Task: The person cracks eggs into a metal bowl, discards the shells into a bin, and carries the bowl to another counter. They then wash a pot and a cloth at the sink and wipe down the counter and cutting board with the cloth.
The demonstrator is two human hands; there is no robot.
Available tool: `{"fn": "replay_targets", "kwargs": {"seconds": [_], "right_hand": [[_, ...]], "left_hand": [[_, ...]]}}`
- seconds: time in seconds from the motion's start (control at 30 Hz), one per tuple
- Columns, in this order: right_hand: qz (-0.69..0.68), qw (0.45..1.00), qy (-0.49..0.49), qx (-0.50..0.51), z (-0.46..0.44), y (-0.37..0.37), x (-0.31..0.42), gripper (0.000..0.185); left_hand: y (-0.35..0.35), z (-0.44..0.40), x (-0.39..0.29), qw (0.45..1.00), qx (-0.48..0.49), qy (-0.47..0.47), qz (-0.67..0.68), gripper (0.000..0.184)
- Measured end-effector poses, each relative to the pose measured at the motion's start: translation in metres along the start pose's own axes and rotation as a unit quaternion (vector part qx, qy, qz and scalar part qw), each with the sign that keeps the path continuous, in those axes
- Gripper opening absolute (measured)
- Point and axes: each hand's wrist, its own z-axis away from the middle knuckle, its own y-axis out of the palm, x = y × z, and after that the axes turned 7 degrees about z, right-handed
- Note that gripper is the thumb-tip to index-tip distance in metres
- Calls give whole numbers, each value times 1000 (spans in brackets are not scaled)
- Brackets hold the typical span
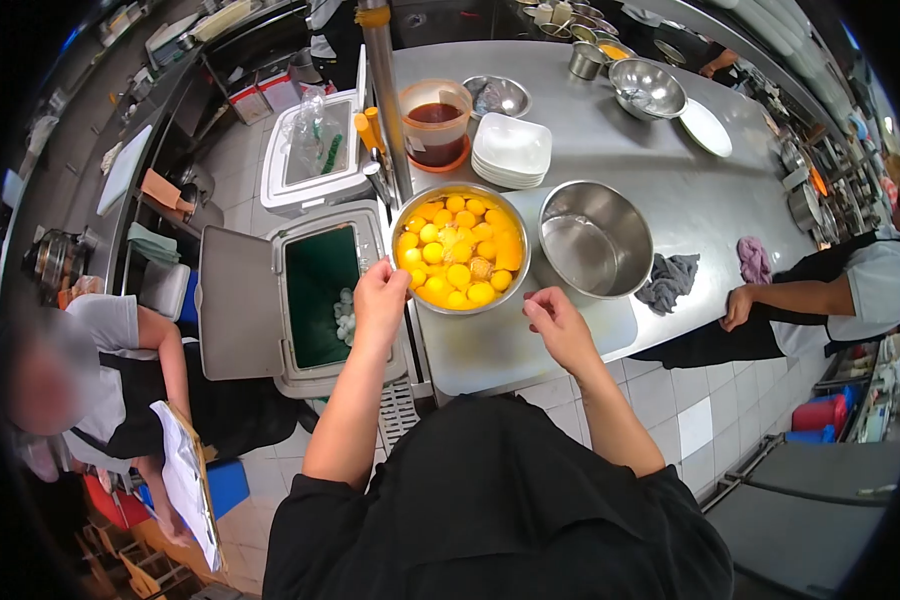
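Note:
A steel bowl of raw egg yolks (458, 250) stands at the counter's left edge, in front of me. My left hand (378, 302) is closed at the bowl's left rim, thumb and fingers appearing to pinch it. Just off the bowl's lower right side, my right hand (558, 325) is loosely curled, finger and thumb slightly apart, with nothing visible in it. A deep steel pot (597, 240) with a little liquid at the bottom sits to the right. Under both hands lies a pale cutting board (520, 345).
An open bin (315, 265) with white shells inside stands left. Behind the yolks are stacked white dishes (511, 150) and a tub of dark liquid (436, 120). A grey cloth (669, 283) lies right. One person holds a clipboard (185, 480); another person (810, 295) stands right.

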Motion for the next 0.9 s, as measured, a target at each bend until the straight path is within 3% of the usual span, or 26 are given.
{"fn": "replay_targets", "kwargs": {"seconds": [0.07,0.2,0.27,0.33,0.47,0.57,0.7,0.9], "right_hand": [[205,977,-50,-28,17,-13,35,26],[173,980,-5,-101,35,-45,54,28],[186,975,72,-99,37,-65,59,32],[168,979,92,-72,36,-73,45,33],[15,998,54,34,17,-42,7,32],[-51,998,-20,2,-15,-4,-1,27],[5,999,-34,-42,-46,17,-19,20],[-120,992,21,33,-55,17,-19,19]], "left_hand": [[-2,10,-4,999,6,-20,34,21],[-5,26,-3,999,10,-15,32,20],[-11,31,-3,999,38,-27,-23,9],[-9,38,-3,1000,20,-14,-3,21],[-12,42,14,999,15,-28,16,22],[-11,48,16,999,1,-33,12,25],[-7,58,18,999,-22,-23,2,27],[-2,69,7,999,-45,1,3,24]]}}
